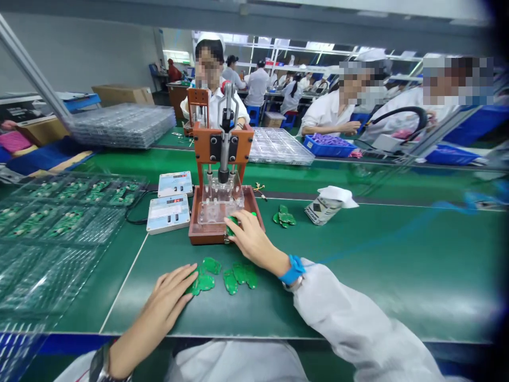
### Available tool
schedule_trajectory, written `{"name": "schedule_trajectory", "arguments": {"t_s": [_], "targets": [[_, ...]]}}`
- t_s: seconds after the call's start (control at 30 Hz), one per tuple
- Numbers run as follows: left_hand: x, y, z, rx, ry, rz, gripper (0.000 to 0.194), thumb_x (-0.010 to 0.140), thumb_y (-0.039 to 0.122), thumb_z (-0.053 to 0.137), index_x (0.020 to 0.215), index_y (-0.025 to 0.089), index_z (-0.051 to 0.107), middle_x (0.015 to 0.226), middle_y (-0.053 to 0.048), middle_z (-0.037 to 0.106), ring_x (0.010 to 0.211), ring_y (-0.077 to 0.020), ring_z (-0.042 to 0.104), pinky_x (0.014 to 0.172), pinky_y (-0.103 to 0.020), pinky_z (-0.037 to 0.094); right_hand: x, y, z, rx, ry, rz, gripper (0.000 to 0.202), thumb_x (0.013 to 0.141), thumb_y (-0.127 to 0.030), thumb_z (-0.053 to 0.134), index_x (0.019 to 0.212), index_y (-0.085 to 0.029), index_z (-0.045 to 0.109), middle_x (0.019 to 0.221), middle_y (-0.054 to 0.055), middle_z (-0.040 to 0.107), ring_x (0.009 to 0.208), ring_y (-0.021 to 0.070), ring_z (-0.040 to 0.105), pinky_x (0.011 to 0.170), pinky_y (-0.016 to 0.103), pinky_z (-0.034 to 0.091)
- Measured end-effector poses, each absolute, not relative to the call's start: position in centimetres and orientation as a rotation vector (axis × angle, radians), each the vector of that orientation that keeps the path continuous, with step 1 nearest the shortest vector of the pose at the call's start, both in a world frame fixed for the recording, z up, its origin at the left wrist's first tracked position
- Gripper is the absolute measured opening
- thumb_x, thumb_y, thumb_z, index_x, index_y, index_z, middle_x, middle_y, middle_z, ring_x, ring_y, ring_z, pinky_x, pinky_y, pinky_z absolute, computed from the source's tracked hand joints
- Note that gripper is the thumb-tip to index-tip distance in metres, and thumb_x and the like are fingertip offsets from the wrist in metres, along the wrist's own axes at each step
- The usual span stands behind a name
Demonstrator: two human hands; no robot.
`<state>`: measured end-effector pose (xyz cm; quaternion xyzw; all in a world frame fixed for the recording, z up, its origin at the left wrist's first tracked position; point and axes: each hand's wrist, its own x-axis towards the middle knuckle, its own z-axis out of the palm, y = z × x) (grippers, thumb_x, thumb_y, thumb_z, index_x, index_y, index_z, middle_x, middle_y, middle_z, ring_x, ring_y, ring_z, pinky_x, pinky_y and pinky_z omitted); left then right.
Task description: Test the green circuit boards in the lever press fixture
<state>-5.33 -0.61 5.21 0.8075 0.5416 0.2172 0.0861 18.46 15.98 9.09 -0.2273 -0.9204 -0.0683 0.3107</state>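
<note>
My left hand (170,292) lies on the green mat with its fingers stretched out, the tips touching a small pile of green circuit boards (205,282). Just right of that pile is another group of boards (240,276). At the front right of the test fixture (223,146), my right hand (254,241) pinches a green circuit board (231,227), partly covered by the fingers. The fixture has an orange frame, a toggle clamp with its lever upright, and a clear plastic bed (214,211) over a brown base.
Two display boxes (167,213) stand left of the fixture. Clear trays (75,225) with boards fill the left side. Right of the fixture are more boards (284,216) and a carton with white tissue (324,207). Co-workers sit across the bench behind stacked trays (123,124).
</note>
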Motion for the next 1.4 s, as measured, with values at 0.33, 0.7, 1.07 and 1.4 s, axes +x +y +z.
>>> {"name": "schedule_trajectory", "arguments": {"t_s": [0.33, 0.7, 1.07, 1.4], "targets": [[-1.6, -1.0, 3.6, 2.19, 2.042, 0.897, 0.037, 0.093, 0.042, 0.045, 0.122, 0.023, 0.058, 0.108, -0.011, 0.06, 0.103, -0.0283, 0.054, 0.082, -0.042, 0.047, 32.5, 22.8, 4.5, -1.181, -2.257, -0.133, 0.04, 0.094, -0.032, 0.034, 0.125, -0.014, 0.053, 0.109, 0.018, 0.056, 0.102, 0.0296, 0.052, 0.086, 0.048, 0.045], [-4.2, -2.3, 7.2, 1.746, 1.708, 0.821, 0.034, 0.089, 0.025, 0.047, 0.121, 0.022, 0.059, 0.092, -0.004, 0.064, 0.065, -0.014, 0.059, 0.064, -0.027, 0.052, 22.8, 12.7, 7.9, -0.69, -2.247, -0.106, 0.025, 0.092, -0.017, 0.047, 0.114, -0.022, 0.058, 0.111, 0.01, 0.062, 0.114, 0.0266, 0.051, 0.093, 0.047, 0.043], [-4.2, 0.0, 6.7, 1.851, 1.634, 0.798, 0.056, 0.08, 0.017, 0.064, 0.133, 0.026, 0.048, 0.112, -0.005, 0.06, 0.105, -0.0219, 0.054, 0.094, -0.04, 0.046, 16.2, 10.3, 7.6, -0.415, -2.709, 0.466, 0.024, 0.093, -0.018, 0.048, 0.115, -0.018, 0.057, 0.099, 0.008, 0.059, 0.105, 0.0232, 0.047, 0.088, 0.041, 0.043], [-6.6, -0.9, 7.3, 1.873, 1.776, 0.843, 0.046, 0.078, 0.029, 0.068, 0.123, 0.026, 0.057, 0.109, -0.006, 0.06, 0.105, -0.0255, 0.053, 0.092, -0.041, 0.046, 15.3, 8.9, 9.4, -0.256, -2.877, 0.354, 0.025, 0.095, -0.017, 0.045, 0.118, -0.016, 0.054, 0.122, 0.01, 0.054, 0.121, 0.0246, 0.037, 0.094, 0.041, 0.037]]}}
